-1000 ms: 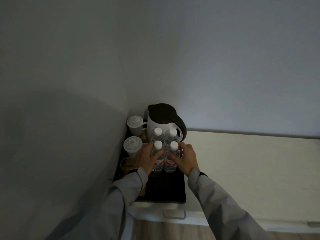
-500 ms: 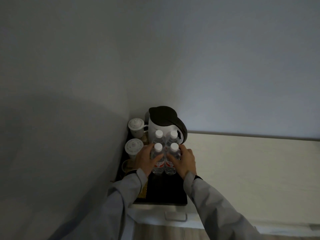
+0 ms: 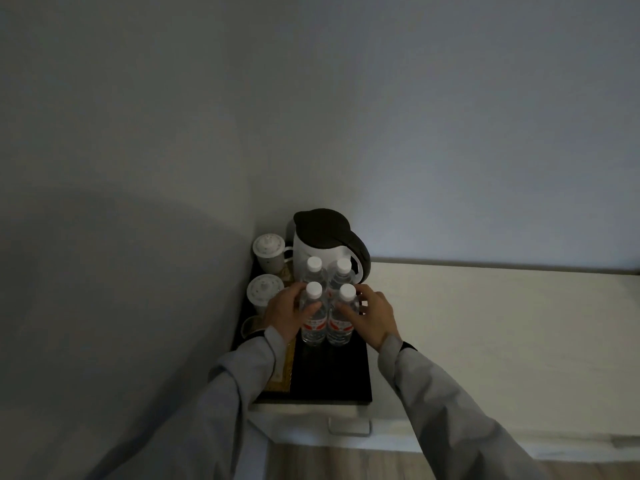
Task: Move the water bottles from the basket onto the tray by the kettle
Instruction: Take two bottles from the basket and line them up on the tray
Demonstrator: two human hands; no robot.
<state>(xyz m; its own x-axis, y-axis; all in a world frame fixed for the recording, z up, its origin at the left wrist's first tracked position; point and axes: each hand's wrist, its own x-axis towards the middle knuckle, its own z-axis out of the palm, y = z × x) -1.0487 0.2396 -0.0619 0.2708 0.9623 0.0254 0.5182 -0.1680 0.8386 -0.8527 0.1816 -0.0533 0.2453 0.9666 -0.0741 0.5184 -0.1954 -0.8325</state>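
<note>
Several clear water bottles with white caps and red labels stand upright in a tight block on the black tray (image 3: pixel 332 379), right in front of the white kettle (image 3: pixel 323 252) with its dark lid. My left hand (image 3: pixel 287 311) wraps the front left bottle (image 3: pixel 313 318). My right hand (image 3: pixel 372 315) wraps the front right bottle (image 3: pixel 341 320). Two more bottles (image 3: pixel 327 271) stand behind, against the kettle. No basket is in view.
Two lidded white cups (image 3: pixel 268 252) stand on the tray's left side by the wall corner, with a small dish below them. The pale counter (image 3: pixel 485 341) stretches to the right. A drawer handle (image 3: pixel 349 426) sits under the tray's front edge.
Both hands stay on the front two bottles. The hands and bottles have shifted only slightly; the view has drifted a little.
</note>
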